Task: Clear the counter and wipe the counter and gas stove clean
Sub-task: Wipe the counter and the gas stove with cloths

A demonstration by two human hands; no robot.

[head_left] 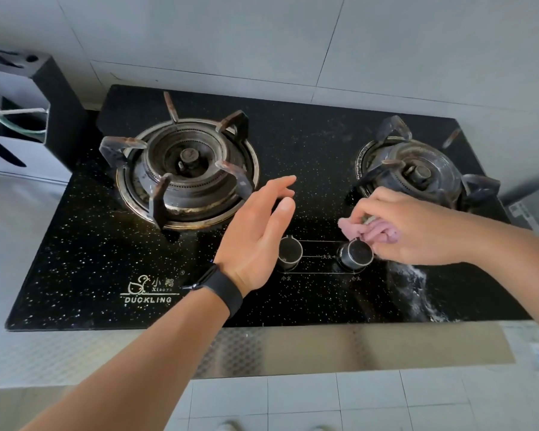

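We bunch the pink cloth (pixel 367 233) in our right hand (pixel 417 231), fingers curled round it. We press it onto the black glass gas stove (pixel 91 244), between the right burner (pixel 417 172) and the right knob (pixel 357 253), likely to scrub that tight gap. Our left hand (pixel 255 241) is raised edge-on above the stove's middle, fingers straight and close together, holding nothing, probably out of the cloth's way.

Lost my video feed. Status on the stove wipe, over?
Right hand holds pink cloth on gas stove, beside right knob. Left hand open over stove centre. Wet streak front right. Nothing in the way.
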